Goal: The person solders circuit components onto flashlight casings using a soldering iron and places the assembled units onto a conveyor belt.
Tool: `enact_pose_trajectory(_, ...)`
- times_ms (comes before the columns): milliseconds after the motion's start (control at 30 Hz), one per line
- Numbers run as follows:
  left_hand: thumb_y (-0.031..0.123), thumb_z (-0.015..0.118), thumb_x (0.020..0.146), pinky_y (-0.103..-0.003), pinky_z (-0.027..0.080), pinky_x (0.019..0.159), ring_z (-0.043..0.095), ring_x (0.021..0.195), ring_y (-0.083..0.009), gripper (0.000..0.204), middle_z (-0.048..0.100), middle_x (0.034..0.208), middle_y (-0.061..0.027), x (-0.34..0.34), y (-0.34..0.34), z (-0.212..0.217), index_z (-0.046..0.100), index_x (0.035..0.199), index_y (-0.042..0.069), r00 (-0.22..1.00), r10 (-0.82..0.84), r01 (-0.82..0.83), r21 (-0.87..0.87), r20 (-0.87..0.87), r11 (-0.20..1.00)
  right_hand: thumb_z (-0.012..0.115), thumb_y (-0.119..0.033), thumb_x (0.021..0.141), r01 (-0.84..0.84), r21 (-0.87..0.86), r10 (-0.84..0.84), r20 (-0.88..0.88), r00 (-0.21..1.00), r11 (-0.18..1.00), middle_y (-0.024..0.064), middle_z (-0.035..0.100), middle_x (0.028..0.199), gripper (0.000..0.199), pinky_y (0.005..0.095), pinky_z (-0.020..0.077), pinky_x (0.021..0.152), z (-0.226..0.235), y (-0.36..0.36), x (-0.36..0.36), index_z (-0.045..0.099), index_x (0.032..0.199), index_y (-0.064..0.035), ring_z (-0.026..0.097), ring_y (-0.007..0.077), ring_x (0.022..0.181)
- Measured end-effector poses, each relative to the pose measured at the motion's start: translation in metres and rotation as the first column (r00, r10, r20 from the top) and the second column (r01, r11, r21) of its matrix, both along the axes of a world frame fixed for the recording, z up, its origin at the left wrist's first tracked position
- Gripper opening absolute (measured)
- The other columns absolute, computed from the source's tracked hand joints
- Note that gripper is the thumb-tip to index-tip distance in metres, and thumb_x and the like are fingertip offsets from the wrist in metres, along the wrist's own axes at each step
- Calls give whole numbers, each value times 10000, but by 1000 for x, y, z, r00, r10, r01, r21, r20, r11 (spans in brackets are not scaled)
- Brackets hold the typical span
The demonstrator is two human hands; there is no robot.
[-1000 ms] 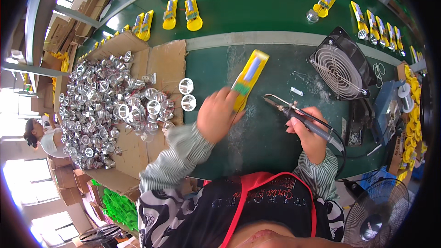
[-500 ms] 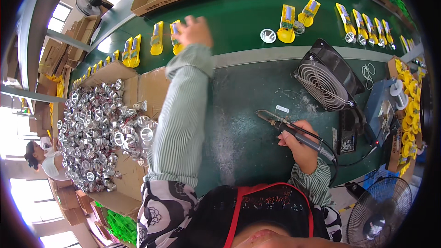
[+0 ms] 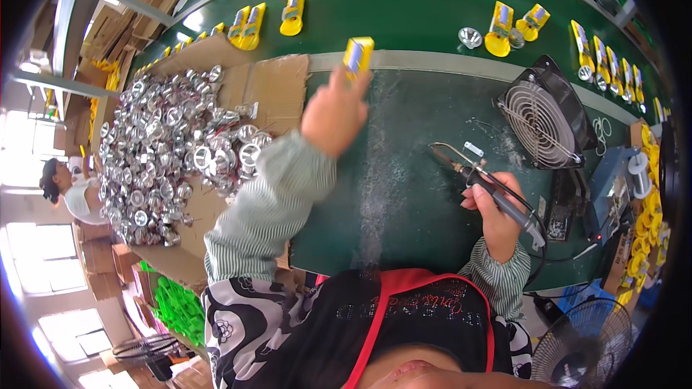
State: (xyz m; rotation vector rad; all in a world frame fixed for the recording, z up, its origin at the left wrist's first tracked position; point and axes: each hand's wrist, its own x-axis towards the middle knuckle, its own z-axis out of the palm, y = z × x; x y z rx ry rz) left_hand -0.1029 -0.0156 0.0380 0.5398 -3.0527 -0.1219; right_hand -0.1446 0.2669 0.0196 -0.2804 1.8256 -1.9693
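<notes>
My left hand (image 3: 335, 112) grips a yellow flashlight housing (image 3: 358, 55) by its near end, over the bench edge next to the green belt. A pale blue block, likely a battery, shows in the housing; my fingers hide the rest of it. In my right hand (image 3: 497, 212) is a soldering iron (image 3: 509, 207) with a dark handle, a cable and a thin metal tube along its tip, which points up and left above the bench. Just beyond the tip lies a small white strip (image 3: 473, 149). Left of my left arm, silver reflector cups (image 3: 155, 151) fill a cardboard box.
More yellow housings (image 3: 293, 11) lie along the green belt (image 3: 404, 0). A square black fan (image 3: 540, 119) stands at the bench's right, by a solder spool (image 3: 639, 173) and a box of yellow parts (image 3: 641, 234). A person (image 3: 76, 191) sits at far left.
My left hand has come back from the belt toward me, bringing a yellow housing with it. My right hand still holds the soldering iron. The whole view has shifted.
</notes>
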Motion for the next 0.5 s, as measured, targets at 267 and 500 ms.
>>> enact_pose_trajectory(267,161,656,762,-386,528,730,575,897,-300,491,400,1302,-158,123,77,-15,521,1234,132,991,-135,134,119,3,984,589,-10,853,-46,11,46,-66,997,999,146,649,790,152,248,536,604,10,0,13,511,973,40,637,150,644)
enact_pose_trajectory(500,134,666,769,-343,479,608,578,718,-230,189,585,808,-73,165,37,13,636,941,62,934,281,-241,191,-221,951,561,-25,857,-66,55,72,-125,990,996,144,640,766,145,255,515,572,14,-5,25,505,977,33,620,165,597)
